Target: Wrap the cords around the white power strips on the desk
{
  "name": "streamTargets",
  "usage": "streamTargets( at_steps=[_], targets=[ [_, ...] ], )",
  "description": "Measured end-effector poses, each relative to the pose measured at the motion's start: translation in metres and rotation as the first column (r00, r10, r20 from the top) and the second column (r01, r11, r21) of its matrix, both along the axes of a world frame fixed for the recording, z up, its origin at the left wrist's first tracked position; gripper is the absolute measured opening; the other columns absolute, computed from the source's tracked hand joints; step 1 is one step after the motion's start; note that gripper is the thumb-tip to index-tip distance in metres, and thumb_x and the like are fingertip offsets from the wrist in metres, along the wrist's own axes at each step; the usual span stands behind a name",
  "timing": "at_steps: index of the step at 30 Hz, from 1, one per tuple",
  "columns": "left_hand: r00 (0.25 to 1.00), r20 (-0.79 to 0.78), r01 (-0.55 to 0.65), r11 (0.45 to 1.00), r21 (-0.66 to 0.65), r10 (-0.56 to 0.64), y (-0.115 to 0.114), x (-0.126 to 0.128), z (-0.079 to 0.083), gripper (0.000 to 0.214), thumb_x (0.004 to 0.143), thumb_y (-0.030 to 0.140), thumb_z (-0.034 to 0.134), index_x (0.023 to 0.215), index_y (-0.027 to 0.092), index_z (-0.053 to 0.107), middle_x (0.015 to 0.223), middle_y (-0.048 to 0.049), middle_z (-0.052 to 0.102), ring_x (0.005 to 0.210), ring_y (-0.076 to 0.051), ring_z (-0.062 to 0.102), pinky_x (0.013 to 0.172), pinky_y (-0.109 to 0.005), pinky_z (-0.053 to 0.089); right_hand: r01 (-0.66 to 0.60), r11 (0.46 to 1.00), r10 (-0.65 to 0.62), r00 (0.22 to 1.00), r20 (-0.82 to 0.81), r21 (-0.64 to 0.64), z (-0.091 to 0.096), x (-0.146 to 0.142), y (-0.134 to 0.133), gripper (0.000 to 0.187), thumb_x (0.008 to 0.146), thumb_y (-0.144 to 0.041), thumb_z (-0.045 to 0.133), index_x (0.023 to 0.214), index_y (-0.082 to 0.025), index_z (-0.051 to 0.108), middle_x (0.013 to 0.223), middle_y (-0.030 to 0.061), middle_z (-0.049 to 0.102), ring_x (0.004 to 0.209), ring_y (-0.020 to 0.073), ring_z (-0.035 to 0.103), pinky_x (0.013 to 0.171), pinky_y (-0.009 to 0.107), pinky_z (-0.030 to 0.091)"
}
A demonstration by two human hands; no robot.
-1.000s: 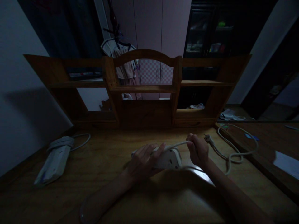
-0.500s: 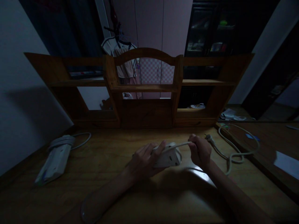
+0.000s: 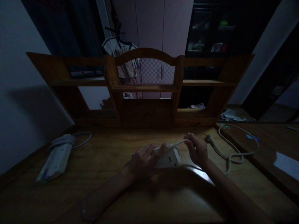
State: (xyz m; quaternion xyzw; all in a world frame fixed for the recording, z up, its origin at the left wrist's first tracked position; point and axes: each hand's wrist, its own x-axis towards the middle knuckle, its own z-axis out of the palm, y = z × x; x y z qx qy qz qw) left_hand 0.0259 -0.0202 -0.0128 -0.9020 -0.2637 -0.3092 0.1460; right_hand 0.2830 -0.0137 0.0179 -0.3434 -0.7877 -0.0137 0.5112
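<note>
My left hand (image 3: 146,157) is wrapped around a white power strip (image 3: 169,158) above the wooden desk, its fingers lying over the top. Part of the strip is hidden under that hand. Just right of it, my right hand (image 3: 197,149) pinches the strip's pale power cord (image 3: 178,143), stretched between the two hands. More of the cord lies in loose loops on the right of the desk, ending in a plug (image 3: 208,138) just beyond my right hand.
A second power strip (image 3: 56,158), its cord wound around one end, lies at the left. A wooden shelf unit (image 3: 144,88) stands along the desk's back. On the brown surface at right are a white paper (image 3: 287,164) and a small blue item (image 3: 252,137).
My right hand has moved slightly left and up with the cord, closer to the power strip. My left hand keeps its hold on the strip.
</note>
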Motion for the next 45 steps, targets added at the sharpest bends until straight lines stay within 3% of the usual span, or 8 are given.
streamTargets(
  at_steps=[4,8,14,22,45],
  targets=[
    [0.996,-0.02,0.086,0.996,0.025,-0.086,-0.003,-0.001,-0.003,0.09,0.084,0.06,0.047,0.15,0.024,-0.003,0.115,-0.0159,0.054,0.096,-0.026,0.058,0.077,-0.039,0.051,-0.05,0.998,0.049,0.998,-0.038,-0.038,0.002,-0.003,-0.003,0.019,0.096,-0.023,0.04,0.078,-0.021,0.047,0.067,0.0001,0.048,0.057,0.0134,0.047,0.055,0.027,0.035],
    [0.998,0.003,0.067,0.997,0.033,-0.068,-0.005,0.001,-0.001,0.094,0.082,0.062,0.049,0.15,0.022,-0.003,0.114,-0.0159,0.055,0.095,-0.027,0.058,0.076,-0.04,0.05,-0.059,0.998,0.059,0.994,-0.092,-0.004,0.0,-0.004,-0.005,0.02,0.095,-0.022,0.041,0.075,-0.021,0.045,0.065,-0.0009,0.044,0.056,0.0129,0.043,0.054,0.027,0.032],
    [0.998,0.035,0.046,0.997,0.069,-0.049,-0.003,0.003,0.003,0.095,0.082,0.062,0.049,0.149,0.011,0.005,0.108,-0.0172,0.059,0.091,-0.027,0.059,0.075,-0.041,0.051,-0.038,0.998,0.042,0.994,-0.096,0.04,-0.003,-0.002,-0.006,0.02,0.093,-0.02,0.044,0.073,-0.021,0.043,0.063,-0.0013,0.042,0.054,0.0128,0.042,0.054,0.028,0.03],
    [1.0,0.019,0.019,0.999,0.036,-0.019,-0.003,0.0,0.006,0.091,0.081,0.057,0.055,0.149,0.017,0.01,0.111,-0.0158,0.059,0.095,-0.027,0.06,0.078,-0.04,0.051,0.066,0.99,-0.061,0.997,-0.042,0.127,-0.002,0.0,-0.008,0.018,0.093,-0.02,0.045,0.075,-0.022,0.045,0.062,-0.0016,0.045,0.052,0.0128,0.044,0.054,0.028,0.03],
    [0.994,0.058,-0.089,0.996,-0.016,0.09,-0.002,0.004,0.008,0.082,0.084,0.053,0.054,0.149,0.025,0.013,0.116,-0.0139,0.057,0.099,-0.026,0.059,0.077,-0.038,0.051,0.014,0.994,-0.012,1.0,-0.023,0.109,-0.002,0.0,-0.004,0.016,0.091,-0.015,0.047,0.076,-0.02,0.045,0.064,-0.002,0.043,0.053,0.0104,0.041,0.054,0.026,0.029]
  ],
)
